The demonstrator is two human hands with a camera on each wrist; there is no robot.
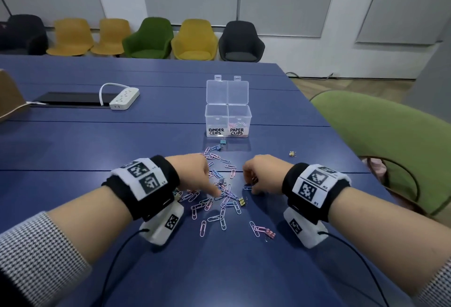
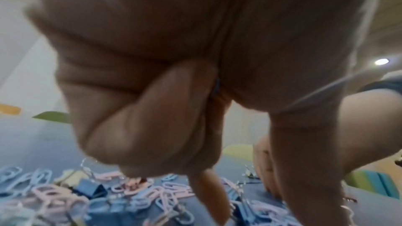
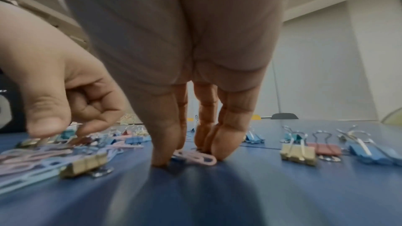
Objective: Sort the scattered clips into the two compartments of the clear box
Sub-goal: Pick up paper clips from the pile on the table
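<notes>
The clear box (image 1: 207,116) stands open at mid-table, its left compartment labelled BINDER CLIPS, its right one labelled PAPER CLIPS and holding some coloured clips. In front of it lies a scatter of pastel paper clips (image 1: 220,218) and small binder clips (image 1: 242,201). My left hand (image 1: 216,192) reaches down into the heap; its other fingers are curled into the palm over a bit of blue clip (image 2: 216,85). My right hand (image 3: 191,155) stands on its fingertips right of the heap, thumb and fingers pinching pink paper clips (image 3: 204,158) against the table.
Yellow (image 3: 298,152), pink (image 3: 326,149) and blue (image 3: 369,152) binder clips lie right of my right hand. A white power strip (image 1: 124,98) sits at the far left. A green chair (image 1: 380,140) stands at the table's right edge.
</notes>
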